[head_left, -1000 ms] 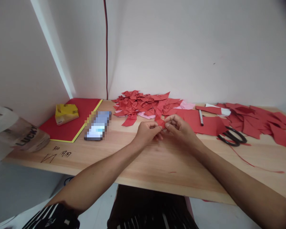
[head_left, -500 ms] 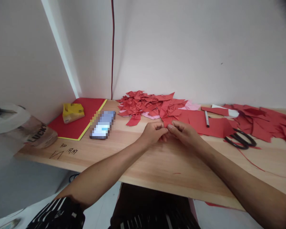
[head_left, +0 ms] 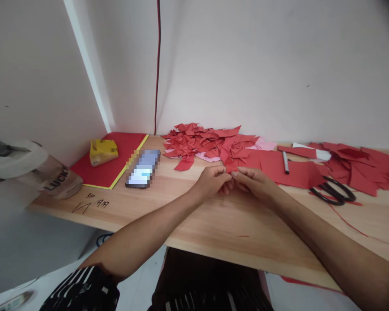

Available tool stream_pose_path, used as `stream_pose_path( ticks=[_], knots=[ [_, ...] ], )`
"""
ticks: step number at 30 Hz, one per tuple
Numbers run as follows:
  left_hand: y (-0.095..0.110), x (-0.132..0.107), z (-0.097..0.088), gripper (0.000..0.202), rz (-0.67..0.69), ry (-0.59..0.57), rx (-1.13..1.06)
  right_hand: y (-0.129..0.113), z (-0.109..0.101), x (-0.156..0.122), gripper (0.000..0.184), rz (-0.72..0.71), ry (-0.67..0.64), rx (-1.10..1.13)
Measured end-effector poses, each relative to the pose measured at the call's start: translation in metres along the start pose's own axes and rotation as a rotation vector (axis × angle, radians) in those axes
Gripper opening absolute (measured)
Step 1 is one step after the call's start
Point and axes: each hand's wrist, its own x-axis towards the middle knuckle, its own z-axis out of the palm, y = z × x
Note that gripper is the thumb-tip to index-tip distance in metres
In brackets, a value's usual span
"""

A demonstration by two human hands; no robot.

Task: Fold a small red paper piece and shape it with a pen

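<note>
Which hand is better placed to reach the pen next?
Probably the right hand: the pen lies to its right, with the left hand farther away. Both hands seem to pinch red paper, so the right would likely let go first.

The word "LUCKY" is shown in dark capitals on the side of the clear cup at the left, slanting upward to the right. Just right of the cup, dark handwriting is borne by the wooden tabletop: what is best read as "310", and, to its right and slightly nearer, what is best read as "147/147", though the middle stroke is unclear. Below these, a zigzag line is drawn, resembling an N. On the yellow packet, farther off, the dark print is too small to be read. The phone screen is pixelated.
</note>
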Motion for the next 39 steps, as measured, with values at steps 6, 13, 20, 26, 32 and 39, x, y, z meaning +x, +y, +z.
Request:
stream_pose_path(
  ticks=[6,13,20,26,32,39],
  knots=[
    [-0.0026,0.0009,-0.0027,0.013,0.006,-0.006,-0.07,-0.0041,0.0071,-0.0042,0.045,-0.04,0.024,0.103],
    [-0.0064,0.0029,-0.0032,0.012,-0.006,-0.037,-0.105,0.0005,0.0069,-0.0026,0.044,-0.035,0.047,0.119],
    [-0.0034,-0.0002,-0.0036,0.027,0.083,-0.082,-0.086,0.0,0.0037,-0.0029,0.045,-0.049,0.024,0.168],
    [-0.002,0.0,-0.0048,0.025,0.128,-0.014,-0.021,-0.0018,0.0079,-0.0029,0.043,-0.04,0.048,0.161],
    [-0.0012,-0.0005,-0.004,0.024,0.172,0.044,0.125,-0.003,0.0075,-0.0025,0.043,-0.037,0.062,0.055],
    [-0.0036,0.0008,-0.0035,0.023,0.142,0.033,0.105,-0.0003,0.0089,-0.0036,0.041,-0.03,0.06,0.105]
  ],
)
